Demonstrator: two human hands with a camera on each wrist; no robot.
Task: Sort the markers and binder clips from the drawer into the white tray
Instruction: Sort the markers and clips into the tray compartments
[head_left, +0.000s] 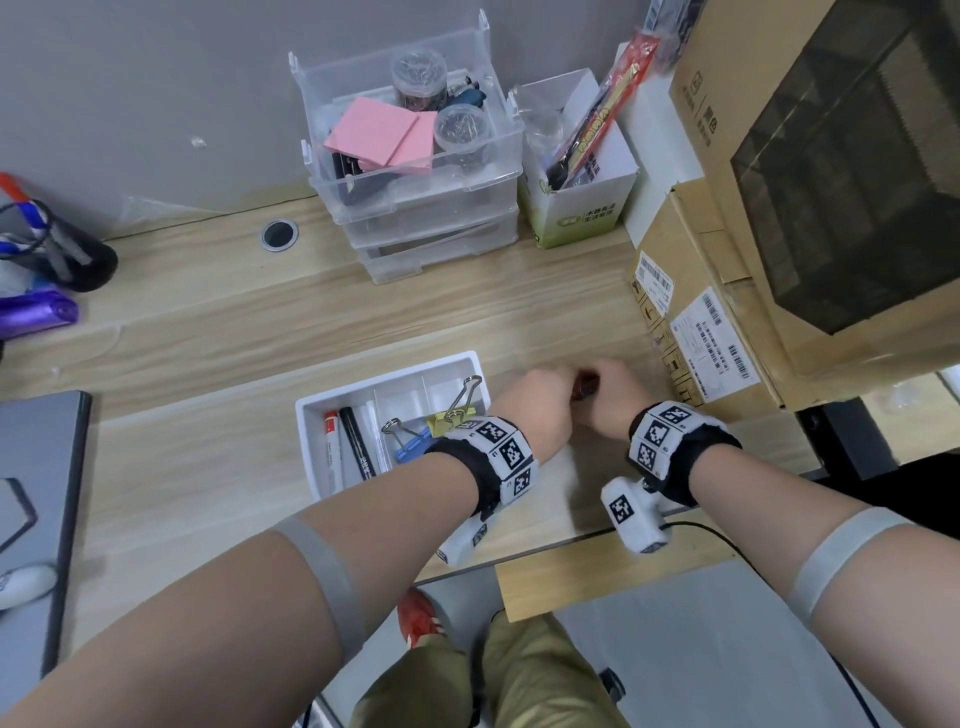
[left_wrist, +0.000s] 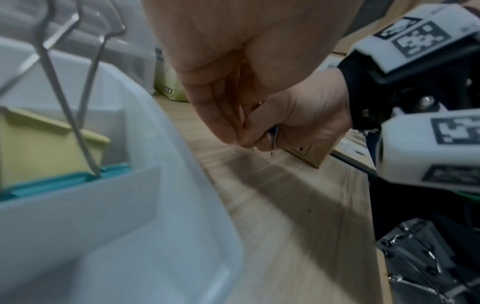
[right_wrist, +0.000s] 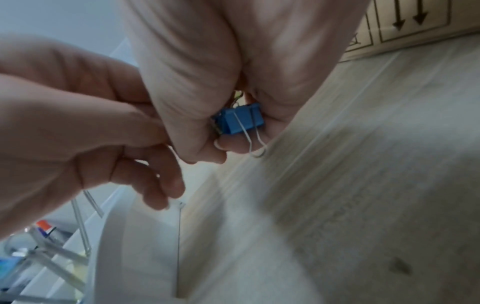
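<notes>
The white tray (head_left: 306, 410) lies on the desk, holding a red marker (head_left: 331, 441), a black marker (head_left: 357, 441), a yellow binder clip (head_left: 441, 422) and a blue one (head_left: 410, 447). Just right of the tray my two hands meet above the wood. My right hand (right_wrist: 221, 148) grips a small blue binder clip (right_wrist: 241, 121), with other clips half hidden behind it in the palm. My left hand (right_wrist: 145, 127) has bunched fingers pinching a clip's wire handle at the right hand's fingertips. In the head view, something dark red (head_left: 584, 387) shows between the left hand (head_left: 545, 395) and right hand (head_left: 605, 392).
A stack of clear drawers (head_left: 415, 171) with pink notes and jars stands at the back. A green-and-white box (head_left: 576, 176) is beside it, and cardboard boxes (head_left: 701, 312) fill the right side. A dark pen holder (head_left: 62, 249) sits far left, a grey laptop (head_left: 36, 493) near left.
</notes>
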